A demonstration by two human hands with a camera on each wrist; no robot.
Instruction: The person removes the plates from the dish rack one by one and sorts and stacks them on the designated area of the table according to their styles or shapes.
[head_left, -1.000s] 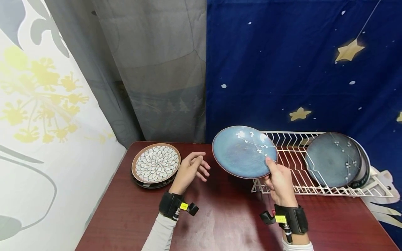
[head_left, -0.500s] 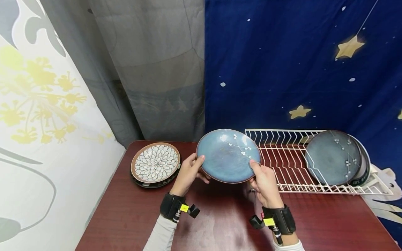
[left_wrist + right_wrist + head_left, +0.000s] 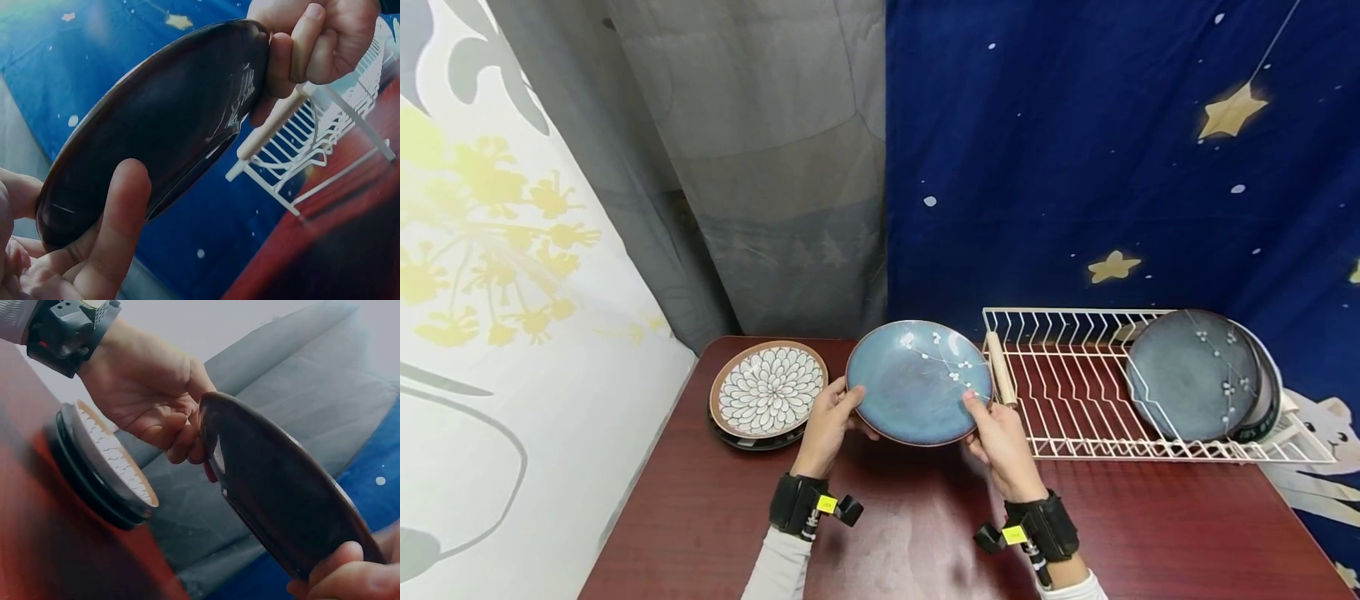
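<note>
A blue plate (image 3: 921,383) with a white blossom sprig is held above the table, tilted toward the head camera. My left hand (image 3: 826,425) pinches its left rim, thumb on the upper face and fingers beneath. At the opposite rim my right hand (image 3: 1003,446) grips it the same way. The wrist views show the plate's dark underside (image 3: 156,119) with a raised foot ring. Just left of my left hand lies a white petal-patterned plate (image 3: 769,390) with a brown rim, stacked on a dark dish (image 3: 94,487).
A white wire dish rack (image 3: 1075,392) stands on the right of the red-brown table (image 3: 895,533). In its right end a grey-blue plate (image 3: 1191,375) leans with other dishes behind it. Grey and blue curtains (image 3: 1037,167) hang behind; a white patterned wall (image 3: 512,417) borders the left.
The blue plate has moved left and slightly down, away from the rack. My left hand, earlier free beside the stack, has taken hold of its left rim; my right hand has kept its grip.
</note>
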